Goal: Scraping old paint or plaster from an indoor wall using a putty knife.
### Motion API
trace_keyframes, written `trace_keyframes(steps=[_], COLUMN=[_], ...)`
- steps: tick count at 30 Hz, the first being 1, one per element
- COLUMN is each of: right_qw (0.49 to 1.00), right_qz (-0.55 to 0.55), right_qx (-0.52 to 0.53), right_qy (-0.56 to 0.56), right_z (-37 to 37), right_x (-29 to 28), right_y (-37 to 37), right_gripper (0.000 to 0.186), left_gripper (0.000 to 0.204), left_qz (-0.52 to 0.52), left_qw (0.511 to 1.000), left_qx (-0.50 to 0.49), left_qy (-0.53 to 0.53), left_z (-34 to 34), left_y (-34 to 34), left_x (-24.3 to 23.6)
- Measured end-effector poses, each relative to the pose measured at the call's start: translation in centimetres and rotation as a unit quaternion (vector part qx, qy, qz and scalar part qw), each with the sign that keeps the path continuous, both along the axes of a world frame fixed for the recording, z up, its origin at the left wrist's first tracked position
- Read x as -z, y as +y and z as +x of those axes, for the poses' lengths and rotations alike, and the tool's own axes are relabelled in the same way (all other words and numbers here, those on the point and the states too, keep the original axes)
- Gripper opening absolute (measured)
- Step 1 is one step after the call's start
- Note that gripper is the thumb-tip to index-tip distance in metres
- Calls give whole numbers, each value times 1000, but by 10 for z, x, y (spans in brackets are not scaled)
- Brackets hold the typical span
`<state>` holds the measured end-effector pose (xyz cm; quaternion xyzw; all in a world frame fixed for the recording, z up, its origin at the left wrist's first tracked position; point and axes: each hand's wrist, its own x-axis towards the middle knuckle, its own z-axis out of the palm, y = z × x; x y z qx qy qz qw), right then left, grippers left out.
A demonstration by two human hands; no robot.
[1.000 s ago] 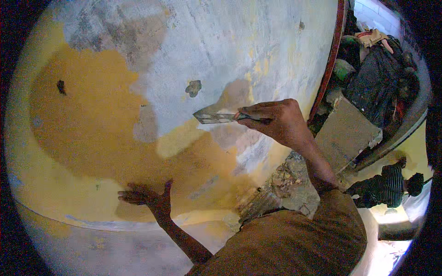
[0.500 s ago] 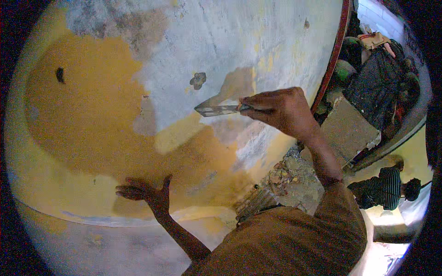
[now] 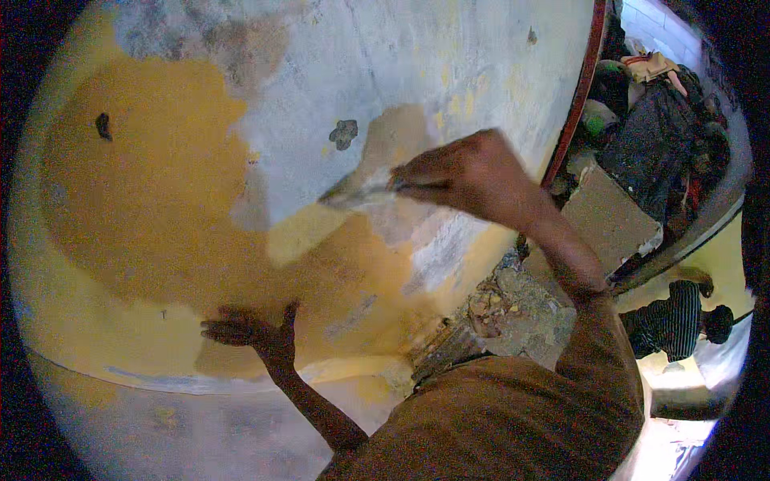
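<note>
My right hand [image 3: 465, 172] is closed round the handle of a pointed scraper [image 3: 353, 193], its blade blurred by motion. The blade tip lies close over the wall [image 3: 297, 104], by the border of bare grey plaster and yellow paint; whether it touches I cannot tell. Above the tip is a dark patch [image 3: 344, 135] in the plaster. Lower left, my left hand [image 3: 255, 330] rests flat on the yellow paint, fingers stretched and thumb apart, holding nothing.
Rubble [image 3: 513, 309] lies at the wall's foot beside my body. A cardboard piece [image 3: 613, 212] and a dark heap [image 3: 654, 148] of cloth or bags are on the right. Farther right, another person in a striped shirt [image 3: 682, 321] raises an arm toward a yellow wall.
My right hand has moved left and slightly up with the scraper, whose tip shifted left. My left hand stays in place. The other person's arm is more raised.
</note>
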<state>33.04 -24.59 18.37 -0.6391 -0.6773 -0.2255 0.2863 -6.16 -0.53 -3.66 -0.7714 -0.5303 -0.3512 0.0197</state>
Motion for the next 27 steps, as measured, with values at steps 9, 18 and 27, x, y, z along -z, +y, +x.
trace_keyframes(steps=[9, 18, 27], right_qw=[998, 994, 998], right_qz=[39, -32, 46], right_qx=[31, 53, 4], right_qy=[-47, -89, -32], right_z=[-1, -12, -33], right_x=[-20, -28, -20], right_y=[-14, -11, -3], right_gripper=[26, 18, 19], left_gripper=[120, 146, 147], left_qz=[-72, 105, 129], left_qw=[997, 994, 991], left_qx=[-12, -11, -5], left_qy=[-21, 32, 19], left_z=[7, 16, 1], left_y=[-15, -22, -15], left_x=[1, -11, 6])
